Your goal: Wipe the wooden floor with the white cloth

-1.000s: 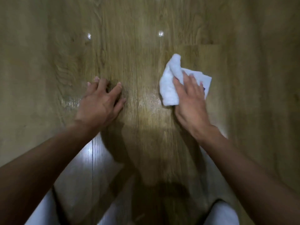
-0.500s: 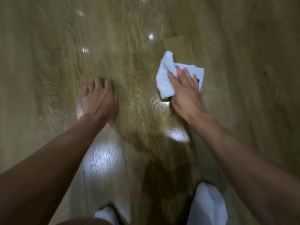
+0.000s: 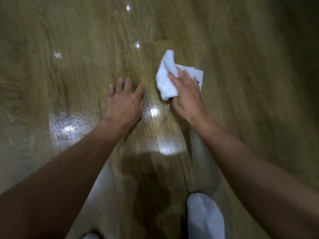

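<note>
The white cloth [image 3: 166, 80] lies crumpled on the wooden floor [image 3: 86, 49], right of centre. My right hand [image 3: 187, 95] lies flat on top of the cloth, fingers straight, pressing it onto the boards; the cloth sticks out past the fingers on the left and at the far side. My left hand [image 3: 124, 102] is just left of it, fingers spread and straight, over the bare floor. Whether the left palm touches the wood is hard to tell through the blur.
Glossy brown planks fill the view, with bright light reflections [image 3: 65, 125] to the left and between my arms. A white-clad knee [image 3: 205, 216] shows at the bottom right, and a sliver of white [image 3: 89, 236] at the bottom edge.
The view has swung, so the planks now run diagonally. My left hand has moved closer to the cloth and spread its fingers. My right hand stays pressed on the cloth.
</note>
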`<state>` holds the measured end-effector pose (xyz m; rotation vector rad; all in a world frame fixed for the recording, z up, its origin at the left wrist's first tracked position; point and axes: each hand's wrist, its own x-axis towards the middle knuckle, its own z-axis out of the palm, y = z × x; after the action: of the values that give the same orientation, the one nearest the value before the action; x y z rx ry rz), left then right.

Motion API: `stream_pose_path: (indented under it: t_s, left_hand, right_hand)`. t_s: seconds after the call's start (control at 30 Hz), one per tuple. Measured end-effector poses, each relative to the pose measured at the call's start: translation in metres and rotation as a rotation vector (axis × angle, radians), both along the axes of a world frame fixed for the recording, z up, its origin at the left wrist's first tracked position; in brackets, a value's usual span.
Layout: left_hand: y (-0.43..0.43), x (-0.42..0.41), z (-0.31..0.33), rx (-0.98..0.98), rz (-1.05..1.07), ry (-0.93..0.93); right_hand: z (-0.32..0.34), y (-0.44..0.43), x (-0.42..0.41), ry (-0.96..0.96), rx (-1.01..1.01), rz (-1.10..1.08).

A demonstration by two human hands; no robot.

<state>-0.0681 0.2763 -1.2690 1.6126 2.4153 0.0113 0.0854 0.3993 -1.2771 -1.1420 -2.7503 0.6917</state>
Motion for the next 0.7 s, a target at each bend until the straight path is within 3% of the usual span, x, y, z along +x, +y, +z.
stream_pose_path:
  t_s: [0.07, 0.13, 0.23, 0.33, 0.43, 0.53, 0.6, 0.7]
  left_hand:
    - [-0.001, -0.002, 0.003, 0.0, -0.005, -0.026]
    - [-0.001, -0.003, 0.004, -0.012, -0.016, -0.03]
    - [0.003, -0.004, 0.003, -0.059, -0.018, -0.03]
    - [0.01, -0.002, 0.007, -0.113, 0.0, -0.026]
    - [0.017, 0.002, 0.017, -0.179, 0.028, -0.056]
    - [0.018, 0.002, 0.022, -0.201, 0.017, -0.081]
    - [0.014, 0.0, 0.021, -0.192, 0.004, -0.091]
    - [0.008, -0.001, 0.013, -0.17, -0.016, -0.086]
  right_hand:
    - [0.002, -0.012, 0.017, 0.038, -0.052, 0.149]
    - [0.003, -0.008, 0.057, 0.066, -0.082, 0.156]
    - [0.001, 0.022, 0.085, 0.09, -0.031, -0.122]
    - [-0.003, 0.035, 0.054, 0.108, -0.008, -0.271]
    - [-0.001, 0.007, 0.033, 0.079, -0.02, -0.114]
    - [0.0, -0.03, 0.075, 0.025, -0.036, 0.161]
    - [0.002, -0.032, 0.117, 0.008, -0.071, 0.167]
    - [0.006, 0.007, 0.149, -0.022, -0.034, 0.004]
